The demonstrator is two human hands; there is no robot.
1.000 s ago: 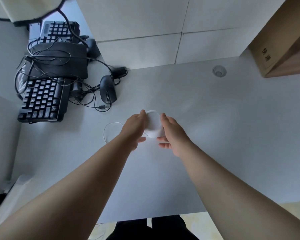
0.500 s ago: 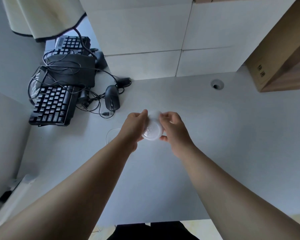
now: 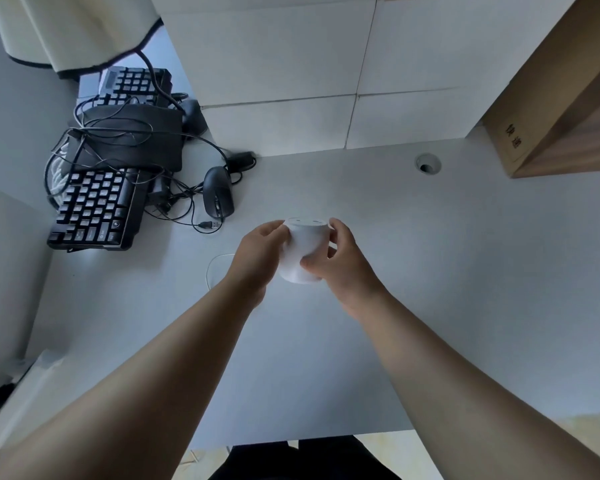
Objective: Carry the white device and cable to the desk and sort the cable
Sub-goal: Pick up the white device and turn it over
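The white device (image 3: 303, 249) is a rounded, cup-shaped body held just above the white desk (image 3: 430, 271), tilted so its flat end faces away from me. My left hand (image 3: 260, 254) grips its left side and my right hand (image 3: 336, 261) wraps its right side, thumb across the front. A thin white cable (image 3: 212, 268) loops on the desk to the left of my left wrist; where it joins the device is hidden behind my hand.
A black keyboard (image 3: 97, 209), a black mouse (image 3: 218, 197) and tangled black cables (image 3: 174, 202) lie at the desk's back left. A round cable hole (image 3: 427, 164) is at the back right, beside a cardboard box (image 3: 534, 91). The desk's front edge is close to my body.
Both hands have closed on the device, lifted it off the desk and turned it, so its side now faces me instead of its round flat face.
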